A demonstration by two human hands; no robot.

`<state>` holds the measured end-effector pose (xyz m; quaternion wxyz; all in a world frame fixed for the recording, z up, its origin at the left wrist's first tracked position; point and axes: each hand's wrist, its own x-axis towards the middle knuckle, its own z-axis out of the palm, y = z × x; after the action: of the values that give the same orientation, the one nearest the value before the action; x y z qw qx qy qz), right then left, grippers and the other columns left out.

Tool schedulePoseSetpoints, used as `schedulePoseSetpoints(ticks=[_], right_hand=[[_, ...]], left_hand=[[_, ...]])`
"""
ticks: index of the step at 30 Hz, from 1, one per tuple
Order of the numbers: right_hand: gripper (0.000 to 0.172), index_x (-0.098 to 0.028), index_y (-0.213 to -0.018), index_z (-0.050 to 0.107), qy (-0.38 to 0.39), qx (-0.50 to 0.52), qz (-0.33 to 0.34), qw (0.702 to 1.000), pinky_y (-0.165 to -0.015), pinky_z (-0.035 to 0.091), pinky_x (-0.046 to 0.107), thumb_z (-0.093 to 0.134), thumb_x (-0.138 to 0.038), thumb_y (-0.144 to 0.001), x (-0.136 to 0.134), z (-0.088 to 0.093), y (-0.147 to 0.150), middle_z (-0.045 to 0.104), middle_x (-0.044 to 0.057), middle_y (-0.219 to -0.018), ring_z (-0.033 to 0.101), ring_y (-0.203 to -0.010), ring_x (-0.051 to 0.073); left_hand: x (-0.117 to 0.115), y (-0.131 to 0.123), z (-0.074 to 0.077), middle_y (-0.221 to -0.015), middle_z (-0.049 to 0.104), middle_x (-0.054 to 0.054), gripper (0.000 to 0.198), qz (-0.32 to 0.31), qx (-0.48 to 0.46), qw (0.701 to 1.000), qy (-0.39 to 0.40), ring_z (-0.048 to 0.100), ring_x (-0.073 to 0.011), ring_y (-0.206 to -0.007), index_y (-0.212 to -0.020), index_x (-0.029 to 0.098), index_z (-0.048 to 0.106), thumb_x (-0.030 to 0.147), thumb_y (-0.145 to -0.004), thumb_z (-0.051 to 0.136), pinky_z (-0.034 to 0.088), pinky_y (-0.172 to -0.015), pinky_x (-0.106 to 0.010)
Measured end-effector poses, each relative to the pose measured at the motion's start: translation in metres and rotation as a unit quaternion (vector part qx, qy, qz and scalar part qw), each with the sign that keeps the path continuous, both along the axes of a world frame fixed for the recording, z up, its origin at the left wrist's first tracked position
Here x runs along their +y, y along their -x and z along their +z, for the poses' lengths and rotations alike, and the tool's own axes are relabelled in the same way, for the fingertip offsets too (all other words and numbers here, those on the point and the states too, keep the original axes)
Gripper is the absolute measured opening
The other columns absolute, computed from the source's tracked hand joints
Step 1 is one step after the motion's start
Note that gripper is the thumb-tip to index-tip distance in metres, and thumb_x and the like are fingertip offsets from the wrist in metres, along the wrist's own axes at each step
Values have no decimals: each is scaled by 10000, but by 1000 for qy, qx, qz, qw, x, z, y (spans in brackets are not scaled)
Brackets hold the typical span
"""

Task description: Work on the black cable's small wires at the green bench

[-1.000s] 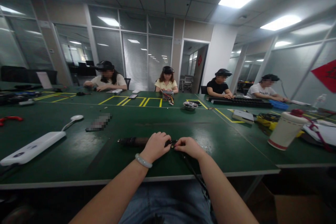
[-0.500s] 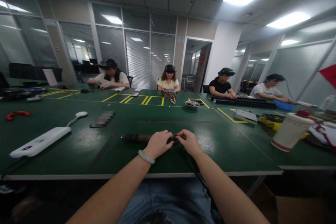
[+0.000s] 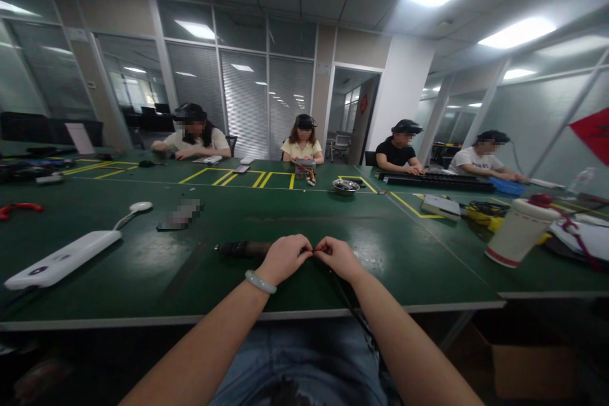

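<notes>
A dark, slim electric screwdriver (image 3: 243,248) lies along the green table with its metal tip to the left. My left hand (image 3: 287,255), a pale bangle on its wrist, covers the rear end of this tool and is closed on it. Fingertip to fingertip with it, my right hand (image 3: 337,257) pinches at the end of a black cable (image 3: 346,295), which drops over the table's near edge towards my lap. The small part between my fingertips is hidden.
A white power strip (image 3: 64,260) and a blurred-out phone-like object (image 3: 181,214) lie to the left. Ahead is a metal bowl (image 3: 346,186); at right stand a white cup (image 3: 518,231) and a small box (image 3: 440,206). Several people sit across the green table (image 3: 190,279).
My fingertips have come closer together, hiding the black part that showed between them. The whole view has shifted slightly; the screwdriver stays lying on the table.
</notes>
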<state>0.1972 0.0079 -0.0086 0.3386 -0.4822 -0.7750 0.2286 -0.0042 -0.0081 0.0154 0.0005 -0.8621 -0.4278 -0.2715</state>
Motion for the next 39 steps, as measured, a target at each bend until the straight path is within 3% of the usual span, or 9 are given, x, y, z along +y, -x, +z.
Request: schedulePoseSetpoints(ticks=[10, 20, 39], right_hand=[[200, -178, -886, 663, 62, 39, 39, 997, -620, 432, 230, 633, -356, -800, 2, -4, -3, 686, 15, -766, 605, -689, 134], [162, -179, -782, 621, 11, 6, -18, 1000, -592, 401, 222, 561, -322, -829, 3, -3, -4, 643, -6, -699, 569, -641, 122], [118, -191, -799, 629, -11, -54, -7, 998, -582, 375, 214, 566, -289, -822, -1, -2, -3, 623, -20, -698, 535, -625, 111]], left_hand=[[-3, -1, 2, -903, 651, -12, 129, 14, -12, 1000, 5, 588, -163, -866, -907, 224, 617, 303, -896, 515, 418, -792, -283], [-6, -4, 3, -976, 629, -26, 197, 23, 42, 999, -15, 571, -188, -922, -997, 231, 593, 238, -800, 596, 412, -821, -313], [-3, -5, 0, -939, 623, -32, 126, 24, 43, 999, -17, 567, -187, -897, -946, 220, 609, 280, -840, 578, 414, -800, -309]])
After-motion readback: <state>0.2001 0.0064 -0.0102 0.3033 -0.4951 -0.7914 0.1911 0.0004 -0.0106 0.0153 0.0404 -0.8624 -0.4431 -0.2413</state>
